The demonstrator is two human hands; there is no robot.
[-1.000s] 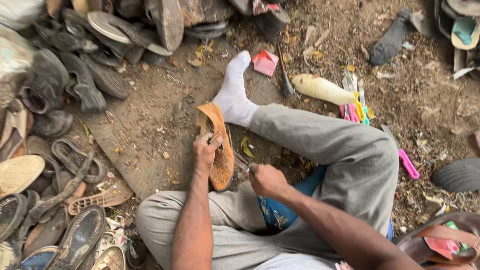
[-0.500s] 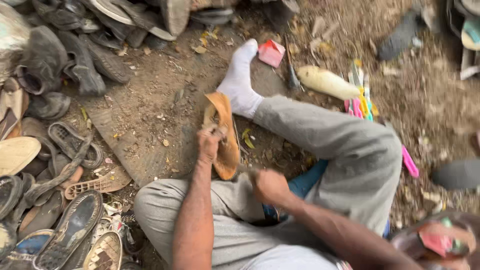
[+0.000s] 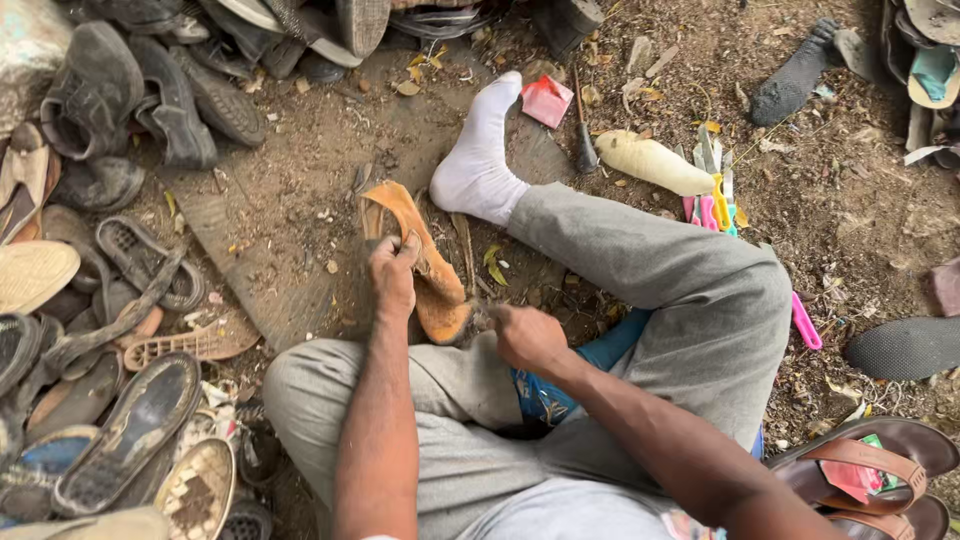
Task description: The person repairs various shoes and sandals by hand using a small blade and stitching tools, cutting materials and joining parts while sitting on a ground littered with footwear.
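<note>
The person sits on the dirt ground (image 3: 300,190) with legs crossed, working on a worn orange shoe (image 3: 425,265) held between the two hands. The left hand (image 3: 393,275) grips the shoe near its middle, its fingers (image 3: 405,248) curled tight over the upper edge. The right hand (image 3: 528,338) is closed at the shoe's near end, just right of the left fingers; its fingers are folded in as if round something small, but what they hold, if anything, cannot be told. The shoe lies tilted, its far end pointing away from the fingers and its near end resting by the knee of the grey trousers (image 3: 680,290).

Beyond the fingers, the person's white sock (image 3: 480,160) stretches out on the ground, close to the shoe's far end. Farther out to the right of the fingers lie a red scrap (image 3: 547,100), a dark tool (image 3: 583,140), a pale shoe last (image 3: 652,162) and a cluster of coloured handles (image 3: 712,195). A pink handle (image 3: 805,322) lies by the right knee, and a black sole (image 3: 905,347) sits well to the right. Brown sandals (image 3: 860,470) rest near the right elbow. To the left of the fingers, a heap of old shoes and soles (image 3: 100,330) covers the ground.
</note>
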